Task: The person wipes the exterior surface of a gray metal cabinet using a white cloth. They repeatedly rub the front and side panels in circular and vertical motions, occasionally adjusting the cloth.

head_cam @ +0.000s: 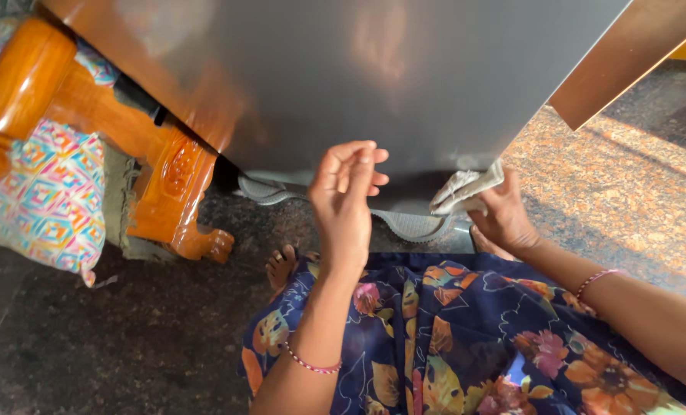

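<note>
Grey metal door panel (404, 77) fills the top, lower edge just above the dark stone floor (112, 338). Carved wooden chair leg (166, 192) at left, patterned cushion (43, 192) beside it. Left hand (343, 200) raised in front of the panel's bottom edge, fingers loosely curled, holding nothing. Right hand (504, 215) grips a crumpled pale cloth (466, 188) pressed against the panel's lower edge.

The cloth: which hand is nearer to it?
Right. The right hand grips the cloth against the grey panel's lower edge. The left hand is raised beside it, apart, fingers bent, holding nothing.
</note>
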